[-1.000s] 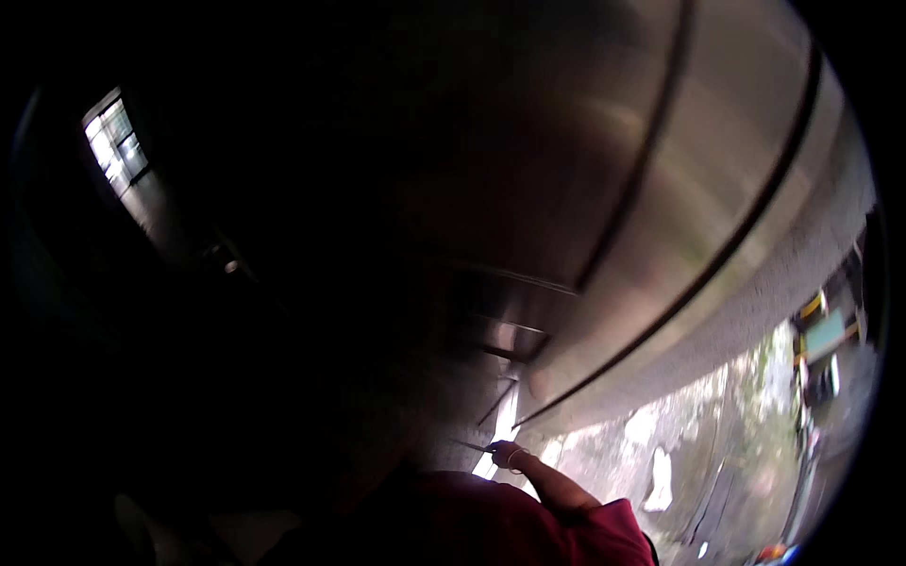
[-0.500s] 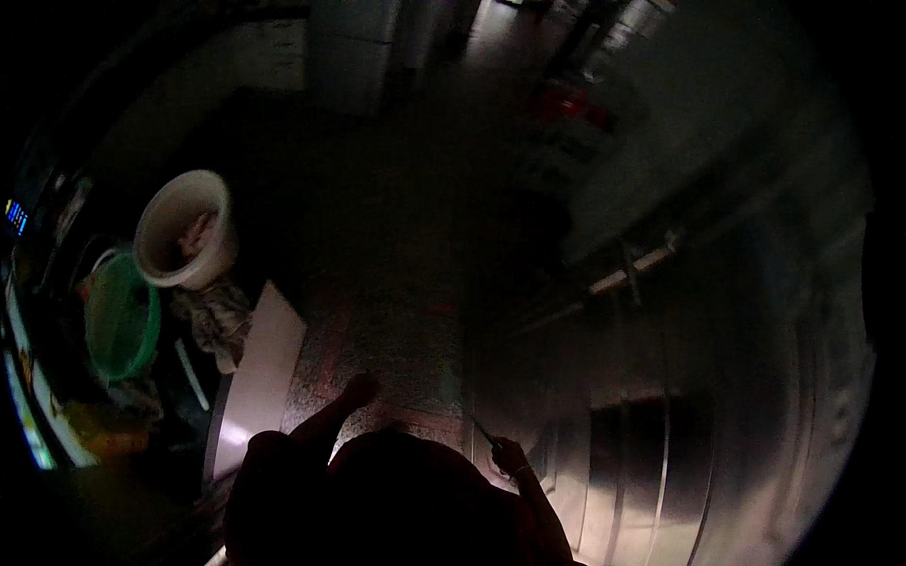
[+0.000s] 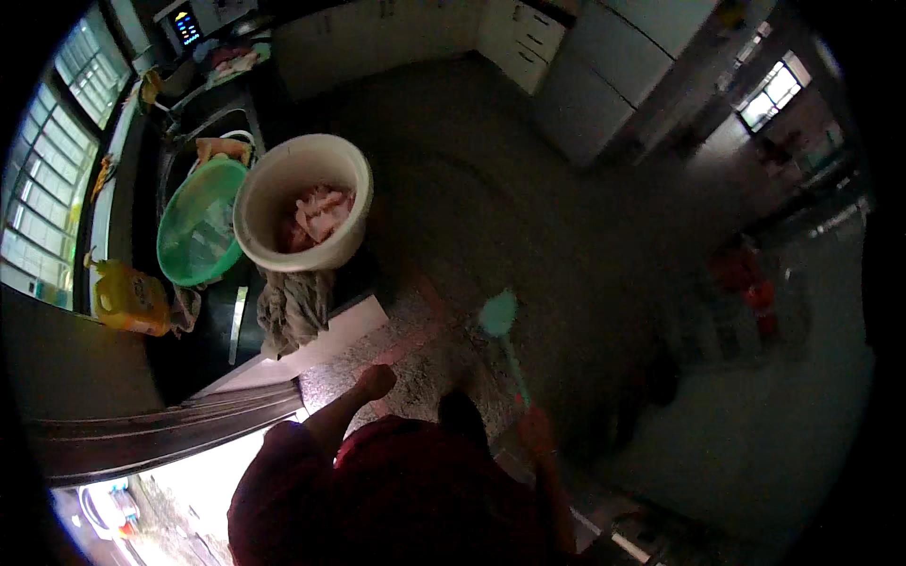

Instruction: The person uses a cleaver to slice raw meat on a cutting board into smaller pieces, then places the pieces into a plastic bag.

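Observation:
My right hand (image 3: 538,434) is closed round the handle of a pale green long-handled tool with a broad, flattened head (image 3: 497,313). Its head points away from me, held out over the dim floor. My left hand (image 3: 377,379) is curled in front of my body, with nothing seen in it. Beyond the left hand, at the counter's end, stands a large whitish bucket (image 3: 257,222) with pink, meat-like pieces (image 3: 321,215) inside. A crumpled grey cloth (image 3: 294,316) hangs below it.
Left of the bucket, a green basin (image 3: 193,231) leans at the sink. A yellow jug (image 3: 132,300) stands near the barred window (image 3: 47,179). White cabinets (image 3: 377,47) and a tall pale fridge-like unit (image 3: 590,85) line the far side. A bright doorway (image 3: 189,481) opens at lower left.
My view has turned rightward, bringing the window, counter and cabinets into clearer sight. The green tool, earlier a thin dark line in my right hand, now shows its broad head.

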A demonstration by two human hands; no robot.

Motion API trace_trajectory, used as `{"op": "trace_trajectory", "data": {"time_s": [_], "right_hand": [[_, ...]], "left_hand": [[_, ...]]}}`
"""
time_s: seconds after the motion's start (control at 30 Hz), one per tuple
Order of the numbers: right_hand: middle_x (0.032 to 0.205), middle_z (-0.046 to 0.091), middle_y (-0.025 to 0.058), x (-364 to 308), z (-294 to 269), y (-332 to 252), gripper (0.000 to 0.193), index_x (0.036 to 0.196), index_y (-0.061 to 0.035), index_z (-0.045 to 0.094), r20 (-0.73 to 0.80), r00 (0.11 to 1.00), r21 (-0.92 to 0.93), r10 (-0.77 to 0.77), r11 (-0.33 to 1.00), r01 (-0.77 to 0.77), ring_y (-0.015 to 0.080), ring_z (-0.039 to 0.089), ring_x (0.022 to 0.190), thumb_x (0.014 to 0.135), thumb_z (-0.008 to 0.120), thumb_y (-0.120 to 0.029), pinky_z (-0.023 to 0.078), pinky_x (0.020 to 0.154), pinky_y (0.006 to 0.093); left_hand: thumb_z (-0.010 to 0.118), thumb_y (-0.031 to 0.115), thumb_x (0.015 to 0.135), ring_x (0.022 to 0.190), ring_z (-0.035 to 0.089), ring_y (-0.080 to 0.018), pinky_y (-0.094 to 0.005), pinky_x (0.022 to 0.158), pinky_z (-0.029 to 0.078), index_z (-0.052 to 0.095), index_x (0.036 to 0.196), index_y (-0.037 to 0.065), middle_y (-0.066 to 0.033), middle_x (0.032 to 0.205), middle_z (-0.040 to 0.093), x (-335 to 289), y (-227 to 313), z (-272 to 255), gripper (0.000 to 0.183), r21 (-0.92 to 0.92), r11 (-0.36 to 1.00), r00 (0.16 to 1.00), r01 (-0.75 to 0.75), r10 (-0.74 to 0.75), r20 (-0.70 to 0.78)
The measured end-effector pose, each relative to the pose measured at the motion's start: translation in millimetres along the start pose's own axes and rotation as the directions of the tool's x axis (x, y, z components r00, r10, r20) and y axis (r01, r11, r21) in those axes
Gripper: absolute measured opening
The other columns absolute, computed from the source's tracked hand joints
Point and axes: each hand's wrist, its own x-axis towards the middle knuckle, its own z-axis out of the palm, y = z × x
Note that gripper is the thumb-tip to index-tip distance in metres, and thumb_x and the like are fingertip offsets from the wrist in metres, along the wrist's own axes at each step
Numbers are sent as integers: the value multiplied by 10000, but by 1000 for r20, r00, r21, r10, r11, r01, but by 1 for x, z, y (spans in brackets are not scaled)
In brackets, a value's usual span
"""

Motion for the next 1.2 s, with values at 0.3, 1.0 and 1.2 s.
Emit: {"op": "trace_trajectory", "data": {"time_s": [0.3, 1.0, 1.2], "right_hand": [[982, 675, 31, 199, -84, -79, 405, 1293, -134, 574, 288, 943, -136, 168, 982, -133, 171, 631, 840, 968, 493, -361, 513, 784, 347], [718, 593, 109, 218, -281, -45, 251, 1104, -69, 607, 216, 976, 203, -20, 979, -24, 204, 584, 640, 970, 494, -249, 472, 614, 399], [773, 607, 88, 196, -402, -15, 231, 1025, -84, 611, 145, 988, 88, 55, 994, -68, 194, 583, 626, 961, 478, -262, 477, 601, 375]], "left_hand": [[609, 204, 771, 652, 637, -226, -411, 590, 501, 669, 679, 117, -76, 635, 618, -32, 9, -14, 140, 163, 948, 956, 275, -287, 55], [606, 189, 826, 763, 623, -294, -395, 634, 519, 619, 1030, 105, -82, 966, 633, 254, 165, -88, 221, 106, 994, 946, -40, 71, -315], [640, 158, 817, 884, 623, -327, -426, 710, 524, 610, 1093, 94, -83, 1096, 633, 335, 245, -81, 285, 230, 825, 817, -517, 555, -156]]}}
